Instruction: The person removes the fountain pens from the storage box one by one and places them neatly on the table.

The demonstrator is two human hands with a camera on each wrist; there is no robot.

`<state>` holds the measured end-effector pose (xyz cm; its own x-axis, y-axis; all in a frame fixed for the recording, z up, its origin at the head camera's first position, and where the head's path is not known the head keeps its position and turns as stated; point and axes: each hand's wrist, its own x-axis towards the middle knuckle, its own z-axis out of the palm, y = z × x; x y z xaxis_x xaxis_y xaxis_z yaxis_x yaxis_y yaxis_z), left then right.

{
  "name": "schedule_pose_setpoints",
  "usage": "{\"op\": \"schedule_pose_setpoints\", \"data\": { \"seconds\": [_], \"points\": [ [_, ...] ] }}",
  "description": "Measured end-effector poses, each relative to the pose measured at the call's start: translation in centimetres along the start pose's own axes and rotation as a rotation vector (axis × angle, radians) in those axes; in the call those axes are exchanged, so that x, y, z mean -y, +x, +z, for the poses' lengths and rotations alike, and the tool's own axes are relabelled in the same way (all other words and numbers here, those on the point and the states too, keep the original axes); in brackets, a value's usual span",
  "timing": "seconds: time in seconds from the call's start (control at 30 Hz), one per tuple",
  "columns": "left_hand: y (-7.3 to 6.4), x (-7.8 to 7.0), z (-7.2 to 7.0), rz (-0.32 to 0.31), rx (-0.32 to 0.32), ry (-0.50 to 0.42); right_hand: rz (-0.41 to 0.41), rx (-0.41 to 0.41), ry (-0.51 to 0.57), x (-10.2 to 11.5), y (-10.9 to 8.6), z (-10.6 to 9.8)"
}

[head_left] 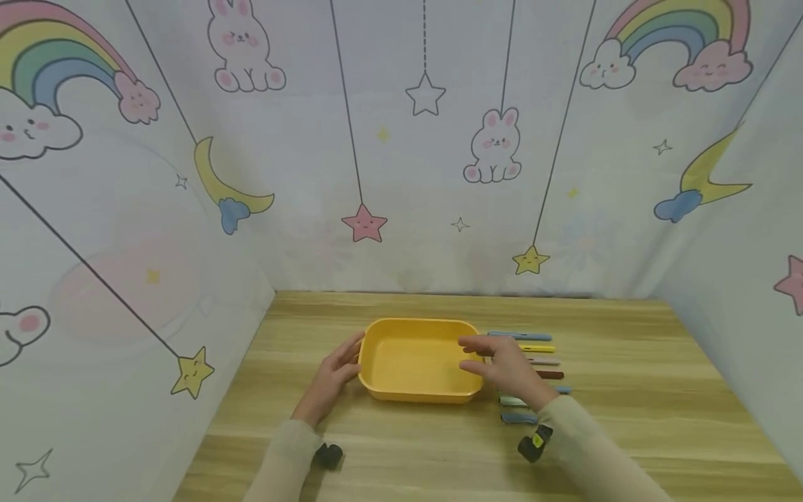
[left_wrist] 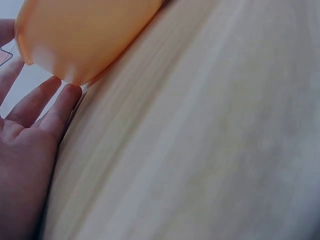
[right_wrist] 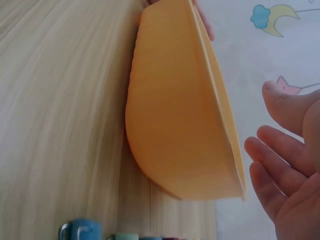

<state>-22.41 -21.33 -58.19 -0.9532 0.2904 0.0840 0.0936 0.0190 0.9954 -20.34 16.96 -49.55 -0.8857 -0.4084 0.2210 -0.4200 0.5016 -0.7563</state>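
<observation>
A yellow rectangular plastic tray (head_left: 420, 398) sits on the wooden table, with nothing in it. At its left end, my left hand (head_left: 329, 380) touches the outer wall; in the left wrist view its extended fingertips (left_wrist: 70, 92) meet the tray's side. My right hand (head_left: 505, 362) is over the tray's right rim, thumb and fingers spread apart and holding nothing. The right wrist view shows those fingers (right_wrist: 275, 175) beside the rim, with a gap between. Under and beyond the right hand lies a column of pens, partly hidden by it.
The column includes a blue pen (head_left: 533, 337), a yellow pen (head_left: 544, 348), a dark red pen (head_left: 552, 375) and a grey-blue pen (head_left: 517, 418). White cartoon-printed curtains (head_left: 426, 174) enclose the table (head_left: 439, 453) at the back and both sides.
</observation>
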Motion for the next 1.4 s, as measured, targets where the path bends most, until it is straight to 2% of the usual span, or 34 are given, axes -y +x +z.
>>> {"op": "schedule_pose_setpoints", "data": {
  "seconds": [0.27, 0.4, 0.57, 1.0, 1.23, 1.4],
  "points": [
    [-0.1, 0.1, -0.1, 0.004, 0.007, 0.0, 0.029, 0.066, -0.012, 0.7, 1.6, 1.7],
    [0.0, 0.2, -0.1, 0.014, 0.007, -0.004, 0.006, 0.119, -0.006, 1.1, 2.6, 2.4],
    [0.0, 0.1, -0.1, 0.026, 0.009, -0.012, -0.009, 0.219, 0.006, 1.3, 3.6, 3.3],
    [0.0, 0.1, 0.0, 0.012, 0.004, -0.014, 0.001, 0.474, -0.069, 1.7, 5.3, 4.8],
    [0.0, 0.1, -0.2, 0.01, 0.005, -0.014, -0.027, 0.518, -0.146, 1.8, 6.1, 5.3],
    [-0.1, 0.0, -0.1, 0.008, 0.012, -0.011, -0.005, 0.533, -0.158, 1.9, 6.4, 5.7]
  ]
}}
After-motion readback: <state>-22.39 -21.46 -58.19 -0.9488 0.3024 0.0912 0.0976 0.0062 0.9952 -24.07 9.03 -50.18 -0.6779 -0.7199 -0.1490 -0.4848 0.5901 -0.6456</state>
